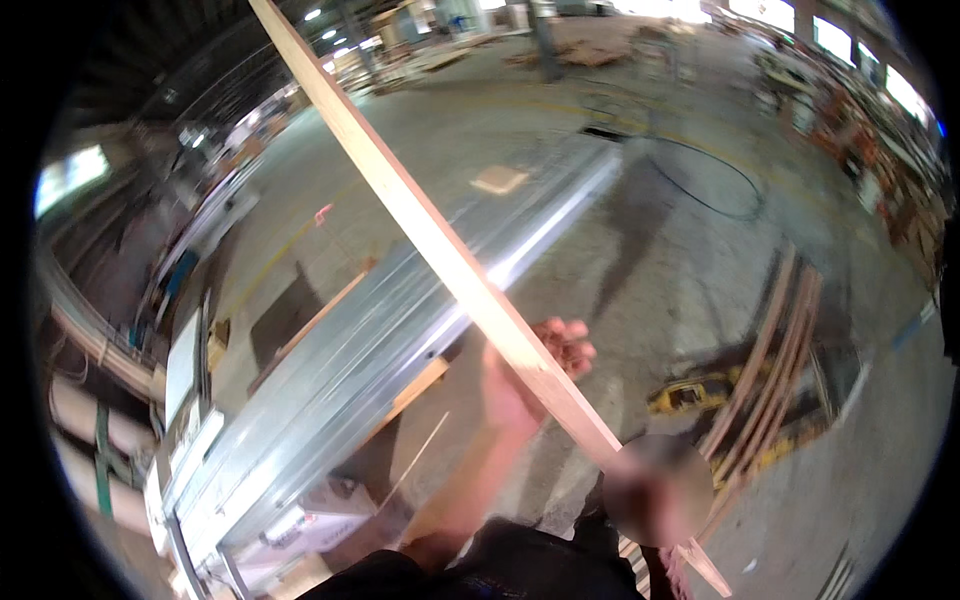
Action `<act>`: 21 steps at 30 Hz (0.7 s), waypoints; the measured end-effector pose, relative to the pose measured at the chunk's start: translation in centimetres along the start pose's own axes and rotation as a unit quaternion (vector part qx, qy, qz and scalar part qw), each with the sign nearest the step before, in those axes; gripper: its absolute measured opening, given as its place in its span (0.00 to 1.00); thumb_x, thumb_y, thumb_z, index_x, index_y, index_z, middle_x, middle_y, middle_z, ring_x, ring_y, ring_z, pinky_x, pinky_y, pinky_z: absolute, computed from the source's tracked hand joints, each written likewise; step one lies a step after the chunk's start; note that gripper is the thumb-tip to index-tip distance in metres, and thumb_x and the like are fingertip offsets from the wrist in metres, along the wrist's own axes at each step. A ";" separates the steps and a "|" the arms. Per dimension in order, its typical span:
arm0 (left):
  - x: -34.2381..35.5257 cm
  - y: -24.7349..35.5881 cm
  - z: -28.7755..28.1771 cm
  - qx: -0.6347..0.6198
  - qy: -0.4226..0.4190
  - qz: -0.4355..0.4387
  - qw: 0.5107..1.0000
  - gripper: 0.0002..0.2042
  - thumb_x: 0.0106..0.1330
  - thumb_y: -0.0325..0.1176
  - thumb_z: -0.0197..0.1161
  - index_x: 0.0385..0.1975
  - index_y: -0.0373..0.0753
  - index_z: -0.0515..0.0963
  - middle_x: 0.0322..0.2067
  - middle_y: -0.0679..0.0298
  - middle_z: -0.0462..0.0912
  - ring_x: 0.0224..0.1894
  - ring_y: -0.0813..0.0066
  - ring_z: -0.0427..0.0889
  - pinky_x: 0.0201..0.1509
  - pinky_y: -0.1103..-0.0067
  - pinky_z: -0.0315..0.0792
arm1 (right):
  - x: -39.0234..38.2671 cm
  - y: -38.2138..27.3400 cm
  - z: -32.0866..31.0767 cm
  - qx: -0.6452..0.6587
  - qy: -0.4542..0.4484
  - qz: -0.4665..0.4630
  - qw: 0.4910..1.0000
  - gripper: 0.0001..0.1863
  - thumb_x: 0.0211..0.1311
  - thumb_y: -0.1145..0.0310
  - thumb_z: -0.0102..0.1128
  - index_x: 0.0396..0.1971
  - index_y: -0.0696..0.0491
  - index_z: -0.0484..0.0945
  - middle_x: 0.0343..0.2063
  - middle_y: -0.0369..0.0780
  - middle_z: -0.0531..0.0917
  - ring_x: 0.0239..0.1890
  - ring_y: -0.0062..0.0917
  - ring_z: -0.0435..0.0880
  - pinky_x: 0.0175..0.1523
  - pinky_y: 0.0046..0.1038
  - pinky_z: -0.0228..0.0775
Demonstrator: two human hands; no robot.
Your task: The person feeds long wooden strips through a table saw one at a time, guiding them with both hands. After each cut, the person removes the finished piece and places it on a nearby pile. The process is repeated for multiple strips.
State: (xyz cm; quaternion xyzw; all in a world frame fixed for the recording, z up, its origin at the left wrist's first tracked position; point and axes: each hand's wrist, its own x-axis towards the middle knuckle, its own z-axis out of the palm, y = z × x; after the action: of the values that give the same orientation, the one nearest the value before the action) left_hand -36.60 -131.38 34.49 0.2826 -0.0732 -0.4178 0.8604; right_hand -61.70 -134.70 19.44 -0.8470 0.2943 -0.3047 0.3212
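Note:
A long, pale wooden board (440, 245) slants across the view from the upper left to the lower right. My left hand (515, 385) is under its middle, palm up, with the fingers curled round the far edge. Near the board's lower end, a little of my right hand and wrist (674, 574) shows at the bottom edge. A round blurred patch covers the area just above it, so those fingers are hidden. Beneath the board stretches a long shiny metal surface (370, 330), apart from it.
Several long wooden strips (775, 370) lie on the right beside a yellow and black object (690, 397). A small wooden piece (499, 180) rests near the metal surface's far end. A dark hose (735, 210) loops across the floor. Cluttered materials (880, 150) line the right wall.

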 end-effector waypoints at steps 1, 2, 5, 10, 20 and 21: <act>0.1 4.8 -4.9 0.061 -0.107 0.104 0.987 0.36 0.70 0.65 0.39 0.51 0.33 0.75 0.54 0.48 0.77 0.51 0.55 0.78 0.57 0.63 0.72 | 0.7 -2.4 1.0 -0.017 -0.007 -0.032 0.999 0.19 0.42 0.69 0.73 0.33 0.53 0.72 0.22 0.41 0.79 0.25 0.40 0.81 0.30 0.37 0.72; -1.3 9.3 -6.6 0.050 -0.071 0.137 0.987 0.35 0.71 0.65 0.39 0.51 0.35 0.75 0.55 0.50 0.75 0.53 0.55 0.77 0.59 0.62 0.70 | 1.3 -4.3 2.2 -0.044 -0.009 -0.059 0.997 0.19 0.42 0.69 0.73 0.33 0.53 0.72 0.22 0.42 0.78 0.24 0.40 0.80 0.29 0.38 0.71; -6.8 21.1 -8.2 0.023 0.038 0.211 0.977 0.32 0.71 0.65 0.40 0.45 0.40 0.77 0.46 0.58 0.76 0.48 0.62 0.76 0.55 0.64 0.70 | 1.0 -9.6 7.8 -0.111 -0.003 -0.130 0.985 0.17 0.43 0.72 0.71 0.32 0.53 0.72 0.21 0.43 0.76 0.22 0.41 0.76 0.28 0.38 0.68; -13.2 31.5 -18.5 -0.104 0.091 0.239 0.961 0.33 0.63 0.75 0.44 0.29 0.44 0.68 0.22 0.69 0.68 0.26 0.71 0.70 0.33 0.74 0.68 | 2.2 -19.4 17.0 -0.175 -0.025 -0.198 0.964 0.15 0.52 0.64 0.70 0.29 0.56 0.73 0.21 0.44 0.76 0.24 0.44 0.77 0.29 0.40 0.68; -20.1 43.6 -35.7 -0.250 0.091 0.376 0.888 0.34 0.59 0.76 0.43 0.16 0.46 0.58 0.13 0.71 0.57 0.14 0.78 0.58 0.22 0.81 0.58 | 9.4 -41.0 33.7 -0.087 -0.443 -0.260 0.854 0.29 0.54 0.55 0.70 0.53 0.54 0.75 0.41 0.55 0.82 0.44 0.51 0.81 0.48 0.48 0.73; -19.9 44.3 -36.3 -0.240 0.107 0.395 0.880 0.34 0.59 0.76 0.42 0.16 0.46 0.59 0.13 0.71 0.58 0.14 0.77 0.59 0.23 0.81 0.59 | 10.4 -41.1 35.9 -0.069 -0.484 -0.225 0.843 0.27 0.55 0.55 0.69 0.51 0.54 0.76 0.39 0.56 0.82 0.43 0.52 0.81 0.46 0.49 0.73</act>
State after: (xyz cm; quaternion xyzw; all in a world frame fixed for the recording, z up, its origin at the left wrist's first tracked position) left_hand -6.18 -79.09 30.83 0.0583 0.0166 -0.0149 0.9980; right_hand -17.23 -103.34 30.73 -0.9498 -0.0763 0.1008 0.2862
